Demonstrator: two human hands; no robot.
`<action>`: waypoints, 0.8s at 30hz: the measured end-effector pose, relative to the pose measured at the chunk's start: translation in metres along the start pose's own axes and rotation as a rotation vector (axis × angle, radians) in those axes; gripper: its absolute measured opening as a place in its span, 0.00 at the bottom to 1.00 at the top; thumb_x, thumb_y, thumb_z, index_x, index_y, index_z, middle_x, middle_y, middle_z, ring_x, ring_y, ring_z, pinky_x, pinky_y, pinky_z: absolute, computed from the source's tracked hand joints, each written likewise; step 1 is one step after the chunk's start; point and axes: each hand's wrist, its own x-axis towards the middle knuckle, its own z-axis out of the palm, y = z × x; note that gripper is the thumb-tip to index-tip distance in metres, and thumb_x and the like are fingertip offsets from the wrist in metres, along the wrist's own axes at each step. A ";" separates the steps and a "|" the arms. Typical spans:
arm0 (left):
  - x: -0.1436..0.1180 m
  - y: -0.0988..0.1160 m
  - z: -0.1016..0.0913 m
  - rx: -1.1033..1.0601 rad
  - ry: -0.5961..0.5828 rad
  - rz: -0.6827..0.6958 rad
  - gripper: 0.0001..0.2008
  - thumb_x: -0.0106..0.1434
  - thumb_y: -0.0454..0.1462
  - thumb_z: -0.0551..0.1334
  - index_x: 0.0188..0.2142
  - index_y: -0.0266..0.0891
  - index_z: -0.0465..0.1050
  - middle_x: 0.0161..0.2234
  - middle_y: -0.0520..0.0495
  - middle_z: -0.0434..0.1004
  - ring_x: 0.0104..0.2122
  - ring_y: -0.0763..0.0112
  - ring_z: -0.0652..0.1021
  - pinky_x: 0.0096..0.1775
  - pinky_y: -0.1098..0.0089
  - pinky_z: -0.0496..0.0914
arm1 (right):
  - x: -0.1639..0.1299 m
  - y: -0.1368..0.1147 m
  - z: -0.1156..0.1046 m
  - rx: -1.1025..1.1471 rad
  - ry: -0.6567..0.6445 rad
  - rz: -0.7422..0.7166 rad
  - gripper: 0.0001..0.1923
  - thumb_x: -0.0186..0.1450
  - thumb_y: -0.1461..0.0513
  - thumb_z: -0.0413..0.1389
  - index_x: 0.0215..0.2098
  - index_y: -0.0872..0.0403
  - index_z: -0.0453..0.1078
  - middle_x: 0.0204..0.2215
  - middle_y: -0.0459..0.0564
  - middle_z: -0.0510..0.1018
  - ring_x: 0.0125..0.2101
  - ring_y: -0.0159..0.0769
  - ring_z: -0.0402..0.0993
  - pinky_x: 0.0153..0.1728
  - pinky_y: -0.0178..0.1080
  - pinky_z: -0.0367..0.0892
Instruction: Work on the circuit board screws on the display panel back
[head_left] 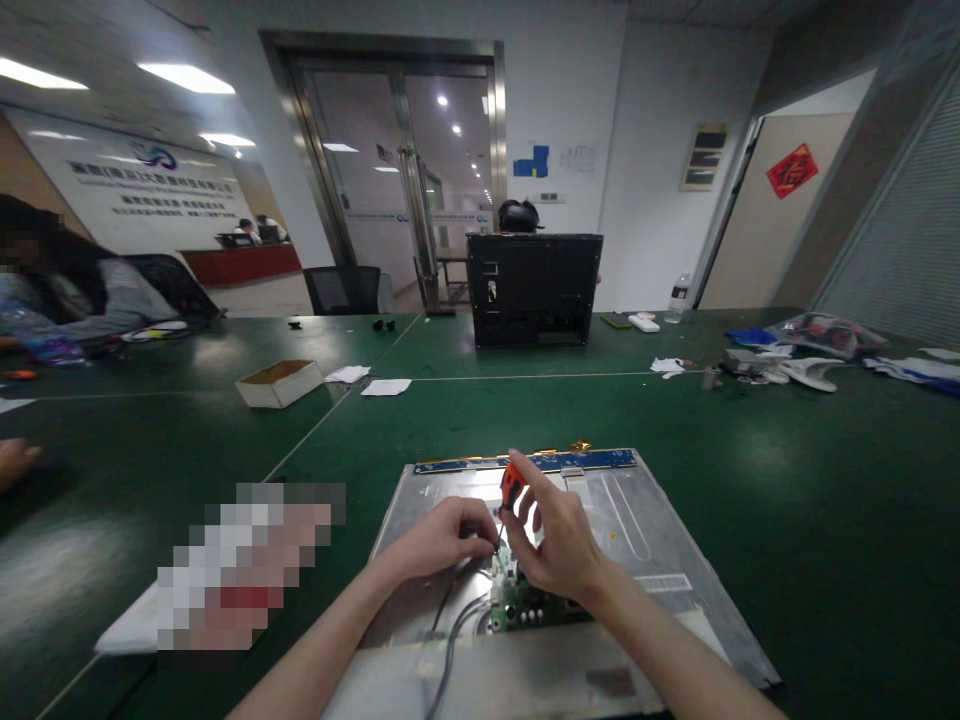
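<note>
A silver metal display panel [637,660] lies flat in front of me, with a blue circuit strip [607,460] along its far edge. My right hand [555,530] grips a screwdriver [511,485] by its orange and black handle, its shaft pointing down at a green circuit board [525,605] on the panel. Beside the shaft, my left hand [454,535] is closed, fingertips low at the board's far left corner; whatever they pinch is too small to make out. Dark cables [454,640] run from the board's left side toward me.
A black monitor housing [534,290] stands upright across the green table [825,500], a person behind it. An open white box [281,385] and papers sit left of centre. Loose parts [750,365] and a bottle [677,298] are at the right. Another person sits at far left.
</note>
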 end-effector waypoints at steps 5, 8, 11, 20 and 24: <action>-0.001 0.005 0.000 -0.006 0.005 -0.001 0.03 0.53 0.30 0.62 0.29 0.36 0.74 0.28 0.51 0.76 0.30 0.69 0.74 0.36 0.71 0.68 | 0.001 0.001 0.001 0.002 -0.003 -0.003 0.33 0.65 0.66 0.51 0.66 0.52 0.46 0.29 0.46 0.76 0.22 0.32 0.71 0.20 0.35 0.65; -0.001 0.006 0.000 -0.023 -0.003 -0.005 0.04 0.53 0.30 0.62 0.29 0.36 0.74 0.28 0.52 0.76 0.30 0.69 0.74 0.36 0.71 0.68 | 0.001 0.002 0.002 -0.013 0.013 -0.004 0.31 0.65 0.65 0.51 0.65 0.51 0.47 0.32 0.47 0.76 0.21 0.31 0.70 0.20 0.34 0.64; -0.001 0.005 0.000 -0.019 0.006 -0.003 0.04 0.53 0.31 0.62 0.30 0.36 0.75 0.28 0.51 0.77 0.30 0.68 0.75 0.36 0.70 0.68 | 0.002 0.002 0.003 -0.042 0.039 -0.026 0.30 0.66 0.65 0.51 0.64 0.49 0.48 0.34 0.48 0.75 0.20 0.30 0.68 0.18 0.33 0.63; 0.000 0.002 0.000 -0.029 0.025 0.005 0.03 0.53 0.32 0.63 0.29 0.36 0.75 0.29 0.50 0.77 0.31 0.68 0.74 0.37 0.70 0.68 | 0.002 0.002 0.003 -0.045 0.030 -0.030 0.28 0.68 0.63 0.51 0.63 0.48 0.48 0.35 0.47 0.74 0.20 0.29 0.66 0.18 0.32 0.63; 0.000 0.003 0.001 -0.033 0.006 0.001 0.03 0.54 0.33 0.64 0.30 0.36 0.75 0.28 0.51 0.76 0.30 0.68 0.73 0.36 0.71 0.68 | 0.001 0.001 0.002 -0.028 0.026 -0.018 0.31 0.66 0.64 0.51 0.65 0.50 0.47 0.32 0.46 0.75 0.21 0.30 0.69 0.19 0.33 0.63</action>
